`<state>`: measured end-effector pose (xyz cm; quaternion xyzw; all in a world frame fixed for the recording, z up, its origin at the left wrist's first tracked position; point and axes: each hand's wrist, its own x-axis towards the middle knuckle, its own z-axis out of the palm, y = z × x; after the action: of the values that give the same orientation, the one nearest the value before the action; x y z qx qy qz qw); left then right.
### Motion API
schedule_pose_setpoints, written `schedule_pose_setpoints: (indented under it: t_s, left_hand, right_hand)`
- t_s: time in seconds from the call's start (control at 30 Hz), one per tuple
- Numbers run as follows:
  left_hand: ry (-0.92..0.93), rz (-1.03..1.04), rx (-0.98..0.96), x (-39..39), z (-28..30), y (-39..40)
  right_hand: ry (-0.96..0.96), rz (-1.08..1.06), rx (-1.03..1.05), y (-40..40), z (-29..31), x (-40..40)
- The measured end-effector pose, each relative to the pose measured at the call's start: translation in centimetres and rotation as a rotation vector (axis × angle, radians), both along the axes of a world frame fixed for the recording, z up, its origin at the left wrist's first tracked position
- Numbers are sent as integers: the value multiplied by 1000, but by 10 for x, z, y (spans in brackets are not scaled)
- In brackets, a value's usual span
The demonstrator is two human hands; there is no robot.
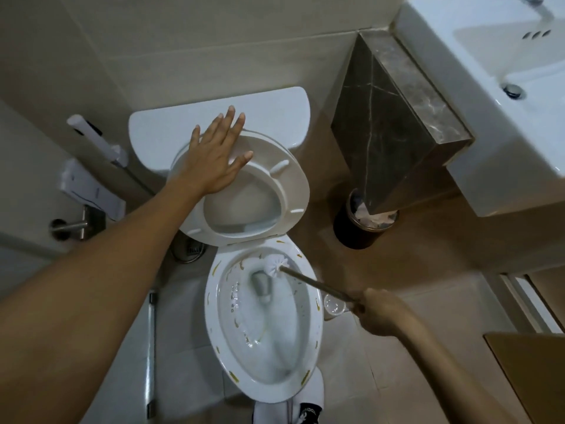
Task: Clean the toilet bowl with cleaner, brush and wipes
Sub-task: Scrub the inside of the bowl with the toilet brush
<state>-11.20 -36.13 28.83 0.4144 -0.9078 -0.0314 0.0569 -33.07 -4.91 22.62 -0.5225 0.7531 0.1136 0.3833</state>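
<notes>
Left hand (217,156) flat, fingers straight, pressing raised seat (287,191) at far side. Right hand (380,312) curled round brush (315,283) handle; bristles inside toilet bowl (263,316), far rim.

— What can't you make out here?
— The right hand (379,312) is blurred, so its fingers round the brush handle (318,284) are unclear. The sink (504,96) runs off the top and right edges.
— And lower down?
— The bin (360,231) is half hidden behind the dark marble panel (394,117); its contents are too small to tell. The left hand (218,154) covers part of the raised seat (290,185). The print on the white sheet (88,189) at the left is unreadable.
</notes>
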Motion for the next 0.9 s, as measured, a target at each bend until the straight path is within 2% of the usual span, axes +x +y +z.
schedule_pose_setpoints:
  t_s: [0.17,0.33,0.73,0.9]
  left_hand:
    - [32,0,11,1,-2,-3]
    - [35,-2,-16,2,-5,-3]
    - [64,19,-67,-1,-14,-6]
    - [73,20,-19,2,-8,-2]
  right_hand:
    - [-59,84,76,-22,-60,63]
    - [-101,72,127,-26,-98,103]
    - [-122,43,58,-14,-118,124]
    - [-137,57,25,-10,-123,119]
